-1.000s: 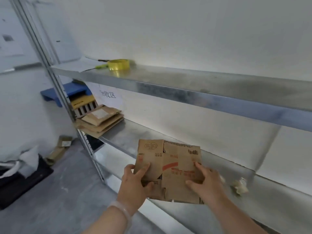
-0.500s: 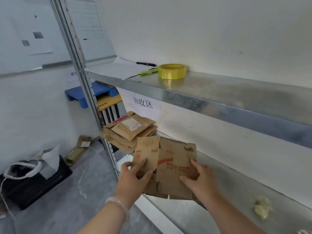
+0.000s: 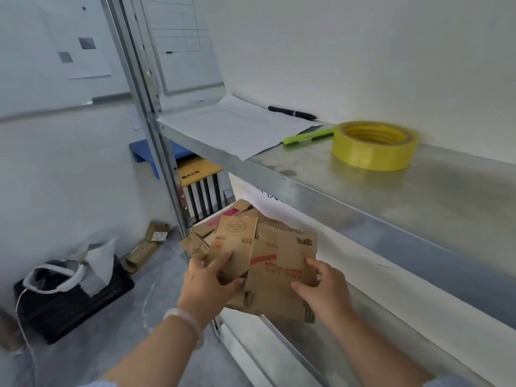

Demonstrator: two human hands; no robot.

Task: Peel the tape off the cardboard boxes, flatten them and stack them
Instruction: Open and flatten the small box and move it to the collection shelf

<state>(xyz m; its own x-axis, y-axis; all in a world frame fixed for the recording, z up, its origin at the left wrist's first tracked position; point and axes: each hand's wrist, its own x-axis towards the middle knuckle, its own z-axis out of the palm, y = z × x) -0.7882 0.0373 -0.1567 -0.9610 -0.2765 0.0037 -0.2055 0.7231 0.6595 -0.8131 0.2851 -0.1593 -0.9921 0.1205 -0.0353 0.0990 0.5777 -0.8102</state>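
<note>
I hold a flattened brown cardboard box with red print and a barcode in both hands, in front of the lower metal shelf. My left hand grips its left flap, thumb on top. My right hand grips its right side. Just behind it, a stack of flattened cardboard boxes lies on the left end of the lower shelf, partly hidden by the held box.
The upper metal shelf carries a yellow tape roll, a green pen, a black pen and paper sheets. A shelf upright stands left. On the floor sit a black crate and loose cardboard.
My view has swung left and closer to the shelf end. Both hands have carried the flattened box left, up to the stack on the lower shelf. The crumpled tape ball is out of view.
</note>
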